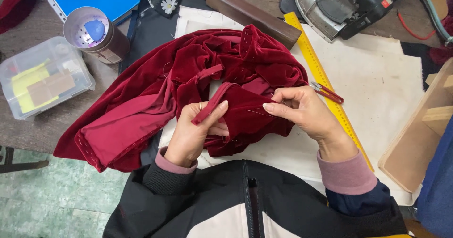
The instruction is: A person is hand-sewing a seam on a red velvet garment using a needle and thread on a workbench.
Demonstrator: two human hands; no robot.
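**Closely held: red velvet under the needle**

Right now your left hand [192, 133] pinches a narrow folded strip of the red velvet garment [188, 91] between thumb and fingers, lifting it off the heap, probably so the edge stays taut and turned toward you. Your right hand [302, 111] closes its fingertips narrowly on a thin needle [258, 111], its point aimed at that same strip; the two hands sit just beside each other so the stitch lands where the cloth is held firm. The garment lies bunched on the pale pressing cloth [377, 77] directly before you, one side trailing over the table edge. Small red snips [326, 93] rest on the yellow ruler [321, 72] near your right hand, within easy reach. An iron [339, 6] stands well apart.
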